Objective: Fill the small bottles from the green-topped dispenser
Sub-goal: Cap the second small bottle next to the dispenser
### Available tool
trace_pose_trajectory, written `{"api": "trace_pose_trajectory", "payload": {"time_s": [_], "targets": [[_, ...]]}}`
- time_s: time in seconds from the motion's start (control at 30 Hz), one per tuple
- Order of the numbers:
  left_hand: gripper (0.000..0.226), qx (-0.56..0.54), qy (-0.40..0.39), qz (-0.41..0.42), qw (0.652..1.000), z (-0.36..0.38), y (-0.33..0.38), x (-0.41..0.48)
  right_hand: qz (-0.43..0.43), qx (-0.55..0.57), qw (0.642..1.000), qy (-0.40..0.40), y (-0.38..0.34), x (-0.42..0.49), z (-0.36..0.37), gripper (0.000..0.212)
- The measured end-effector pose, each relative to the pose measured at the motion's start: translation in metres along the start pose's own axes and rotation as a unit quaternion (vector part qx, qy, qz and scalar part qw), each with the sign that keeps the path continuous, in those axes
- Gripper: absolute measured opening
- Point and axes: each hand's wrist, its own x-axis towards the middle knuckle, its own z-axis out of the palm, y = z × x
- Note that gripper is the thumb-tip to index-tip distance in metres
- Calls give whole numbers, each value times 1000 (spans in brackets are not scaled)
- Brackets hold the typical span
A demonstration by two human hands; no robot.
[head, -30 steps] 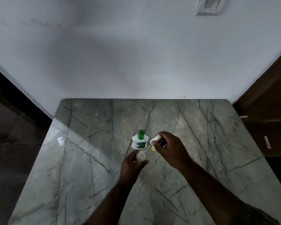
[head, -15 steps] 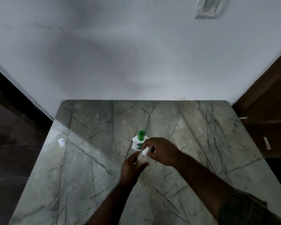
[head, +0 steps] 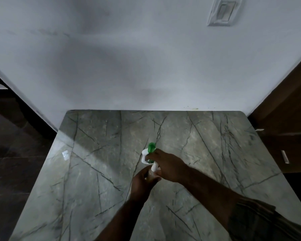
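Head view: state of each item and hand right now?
Green-topped dispenser: upright on the table, partly hidden by the right hand.
Small bottle: gripped in the left hand.
White cap piece: held over the bottle's mouth by the right hand.

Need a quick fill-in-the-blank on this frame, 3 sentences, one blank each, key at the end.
1. The dispenser on the marble table has a ____ top.
2. The small bottle is gripped by the ____ hand.
3. The right hand holds a white cap directly ____ the small bottle.

Missing words: green; left; above
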Motion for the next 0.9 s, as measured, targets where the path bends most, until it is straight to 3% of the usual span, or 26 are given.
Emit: {"api": "trace_pose_trajectory", "payload": {"time_s": [0.1,0.2,0.3,0.4,0.47,0.57,0.63,0.73,0.8,0.9], "targets": [[50,10,5,1,1000,1,-4,2,-18,-32,999,13,0,1,3,28],[45,20,4,2,1000,2,-5,2,48,-117,991,35,-2,6,3,40],[38,2,-1,8,1000,2,-3,1,46,-70,996,16,-2,5,2,56],[33,-6,1,-4,1000,3,1,2,-23,-43,998,-31,-2,1,5,37],[37,-8,-1,-7,1000,4,0,4,-6,-53,998,-12,0,4,9,29],[37,6,-4,2,1000,6,-3,5,56,-85,995,20,2,9,9,44],[37,-6,-8,2,1000,6,-1,5,47,-70,996,17,2,8,9,53],[39,-1,-7,-2,1000,7,0,7,0,-52,999,-3,5,7,11,37],[42,12,-7,3,1000,8,0,9,13,-77,997,5,6,11,12,32],[36,20,-10,8,1000,8,0,9,56,-88,994,24,6,15,11,44]]}}
